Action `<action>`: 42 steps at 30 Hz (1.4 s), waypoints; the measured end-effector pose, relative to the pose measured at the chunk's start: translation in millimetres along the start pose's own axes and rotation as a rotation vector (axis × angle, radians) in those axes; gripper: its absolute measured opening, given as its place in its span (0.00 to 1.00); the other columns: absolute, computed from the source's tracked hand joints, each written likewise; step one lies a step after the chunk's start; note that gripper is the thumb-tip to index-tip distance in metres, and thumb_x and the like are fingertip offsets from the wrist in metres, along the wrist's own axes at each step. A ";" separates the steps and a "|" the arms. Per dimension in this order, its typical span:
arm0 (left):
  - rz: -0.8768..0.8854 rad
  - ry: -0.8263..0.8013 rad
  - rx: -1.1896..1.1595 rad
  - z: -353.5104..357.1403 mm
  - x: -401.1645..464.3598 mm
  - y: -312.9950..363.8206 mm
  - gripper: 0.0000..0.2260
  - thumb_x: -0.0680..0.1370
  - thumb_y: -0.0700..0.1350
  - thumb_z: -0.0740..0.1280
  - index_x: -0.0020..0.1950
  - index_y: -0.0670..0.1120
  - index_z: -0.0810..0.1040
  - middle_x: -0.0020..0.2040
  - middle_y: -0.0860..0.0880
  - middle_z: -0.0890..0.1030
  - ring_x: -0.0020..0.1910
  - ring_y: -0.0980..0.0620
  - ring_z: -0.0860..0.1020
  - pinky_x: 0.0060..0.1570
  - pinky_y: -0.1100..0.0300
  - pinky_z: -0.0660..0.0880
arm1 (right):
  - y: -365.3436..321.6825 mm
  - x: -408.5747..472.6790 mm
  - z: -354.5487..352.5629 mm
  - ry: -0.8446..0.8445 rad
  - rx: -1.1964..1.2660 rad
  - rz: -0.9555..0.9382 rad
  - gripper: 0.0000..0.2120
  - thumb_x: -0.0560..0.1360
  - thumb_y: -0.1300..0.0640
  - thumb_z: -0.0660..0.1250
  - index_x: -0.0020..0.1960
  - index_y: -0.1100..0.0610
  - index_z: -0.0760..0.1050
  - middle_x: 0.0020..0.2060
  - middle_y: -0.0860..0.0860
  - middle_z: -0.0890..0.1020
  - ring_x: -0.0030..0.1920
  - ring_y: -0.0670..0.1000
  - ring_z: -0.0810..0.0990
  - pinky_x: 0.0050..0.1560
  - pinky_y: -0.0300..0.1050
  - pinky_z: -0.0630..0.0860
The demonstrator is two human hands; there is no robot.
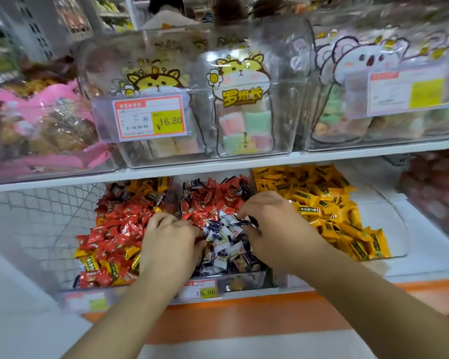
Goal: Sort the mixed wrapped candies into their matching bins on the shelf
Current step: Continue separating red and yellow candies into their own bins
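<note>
- Head view: three clear bins sit side by side on the lower shelf [244,165], so each kind of wrapped candy has its own place. The left bin [88,286] holds mostly red candies [114,224] with some yellow strays near its front. The middle bin [244,281] holds dark blue-and-white candies [226,244] in front and red ones behind. The right bin [397,244] holds only yellow candies [322,203].
- Both hands work in the middle bin, probably because that pile is the most mixed.
- The left hand [170,244] reaches in palm down, its fingers curled into the blue-and-white pile; its grip seems to gather wrappers, though which ones is hidden.
- The right hand [275,229] arches over the same pile, fingertips pinching a dark wrapper [246,222] at the boundary with the red candies.
- Both forearms enter from below, wrists bent downward.
</note>
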State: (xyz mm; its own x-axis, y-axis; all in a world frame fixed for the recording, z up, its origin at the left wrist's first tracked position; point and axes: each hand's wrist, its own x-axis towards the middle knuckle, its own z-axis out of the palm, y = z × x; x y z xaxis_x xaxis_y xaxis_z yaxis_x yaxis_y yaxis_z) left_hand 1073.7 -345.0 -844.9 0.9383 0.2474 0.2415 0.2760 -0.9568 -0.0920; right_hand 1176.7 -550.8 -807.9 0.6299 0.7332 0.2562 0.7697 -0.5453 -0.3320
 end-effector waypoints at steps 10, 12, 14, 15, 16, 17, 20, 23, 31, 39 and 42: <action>-0.047 0.010 -0.081 -2.1 0.5 0.3 0.04 0.73 0.47 0.78 0.39 0.55 0.85 0.47 0.61 0.81 0.53 0.54 0.76 0.67 0.55 0.58 | 14.5 -4.2 -10.3 0.045 0.054 0.059 0.12 0.80 0.57 0.68 0.62 0.53 0.80 0.59 0.48 0.81 0.69 0.51 0.69 0.70 0.53 0.70; -0.097 0.032 -0.155 -8.6 -0.8 -3.1 0.07 0.75 0.44 0.76 0.39 0.55 0.83 0.50 0.61 0.80 0.56 0.56 0.74 0.68 0.57 0.55 | 13.7 -4.0 -10.1 0.050 0.053 0.061 0.12 0.79 0.57 0.67 0.62 0.53 0.80 0.59 0.48 0.81 0.69 0.51 0.69 0.70 0.54 0.71; -0.145 0.070 -0.212 -21.3 -2.2 -5.3 0.09 0.77 0.43 0.74 0.39 0.56 0.81 0.51 0.61 0.80 0.57 0.55 0.75 0.69 0.56 0.56 | 11.6 -4.2 -9.0 0.057 0.056 0.055 0.12 0.79 0.58 0.68 0.62 0.53 0.80 0.60 0.48 0.80 0.69 0.51 0.69 0.70 0.54 0.71; -0.168 0.087 -0.255 -29.6 -3.6 -5.4 0.09 0.78 0.43 0.73 0.40 0.56 0.81 0.50 0.60 0.80 0.55 0.54 0.77 0.67 0.54 0.61 | 9.5 -4.6 -8.4 0.057 0.057 0.051 0.13 0.79 0.57 0.68 0.63 0.53 0.80 0.61 0.48 0.80 0.69 0.51 0.69 0.70 0.53 0.71; -0.205 0.104 -0.325 -37.9 -5.6 -4.9 0.09 0.79 0.44 0.72 0.41 0.56 0.80 0.48 0.60 0.81 0.51 0.55 0.79 0.62 0.54 0.69 | 6.7 -5.4 -7.7 0.053 0.058 0.045 0.14 0.79 0.57 0.67 0.64 0.53 0.79 0.62 0.48 0.80 0.70 0.51 0.69 0.71 0.52 0.71; -0.258 0.122 -0.413 -45.4 -7.9 -3.7 0.09 0.79 0.45 0.72 0.41 0.56 0.79 0.45 0.60 0.81 0.44 0.56 0.80 0.51 0.57 0.75 | 3.3 -6.3 -7.1 0.052 0.061 0.036 0.14 0.80 0.57 0.67 0.65 0.52 0.79 0.63 0.48 0.79 0.70 0.50 0.69 0.71 0.52 0.70; -0.414 0.168 -0.656 -60.0 -14.4 3.4 0.08 0.80 0.49 0.71 0.41 0.55 0.81 0.39 0.60 0.81 0.35 0.61 0.79 0.34 0.64 0.73 | -10.3 -9.3 -5.6 0.046 0.111 0.007 0.17 0.81 0.53 0.67 0.69 0.52 0.76 0.65 0.47 0.78 0.71 0.49 0.68 0.71 0.49 0.70; -0.466 0.198 -0.993 -64.4 -17.9 16.5 0.06 0.79 0.46 0.73 0.42 0.53 0.85 0.40 0.58 0.85 0.43 0.64 0.81 0.41 0.65 0.76 | -26.4 -12.8 -4.0 0.025 0.183 0.003 0.20 0.79 0.45 0.69 0.69 0.48 0.72 0.63 0.45 0.77 0.67 0.46 0.70 0.66 0.47 0.73; -0.353 0.150 -1.307 -70.5 -15.2 46.2 0.03 0.79 0.46 0.73 0.47 0.52 0.86 0.42 0.57 0.86 0.44 0.62 0.83 0.41 0.72 0.76 | -22.0 -17.9 -16.5 0.194 0.145 0.061 0.10 0.76 0.48 0.73 0.57 0.46 0.77 0.47 0.39 0.79 0.50 0.42 0.77 0.50 0.43 0.78; -0.173 0.035 -1.002 -53.8 -8.8 23.2 0.05 0.81 0.48 0.70 0.49 0.59 0.82 0.47 0.62 0.83 0.50 0.66 0.79 0.47 0.73 0.76 | 30.4 -19.1 -48.0 0.273 -0.227 0.397 0.12 0.74 0.51 0.69 0.54 0.56 0.78 0.46 0.54 0.80 0.50 0.60 0.78 0.47 0.55 0.79; -0.073 -0.050 -0.836 -38.0 -11.1 15.7 0.06 0.81 0.48 0.70 0.55 0.60 0.82 0.53 0.63 0.81 0.52 0.66 0.78 0.52 0.73 0.74 | 41.0 -20.8 -47.2 0.202 -0.265 0.498 0.12 0.75 0.54 0.69 0.54 0.60 0.76 0.49 0.60 0.78 0.54 0.65 0.77 0.50 0.57 0.79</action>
State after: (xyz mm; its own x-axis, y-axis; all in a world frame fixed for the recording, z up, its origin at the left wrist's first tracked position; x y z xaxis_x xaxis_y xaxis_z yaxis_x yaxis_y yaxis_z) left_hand 1059.7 -368.6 -812.2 0.9375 0.3010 0.1746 0.1095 -0.7315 0.6730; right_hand 1200.1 -607.5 -784.0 0.9089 0.2855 0.3038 0.3598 -0.9053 -0.2257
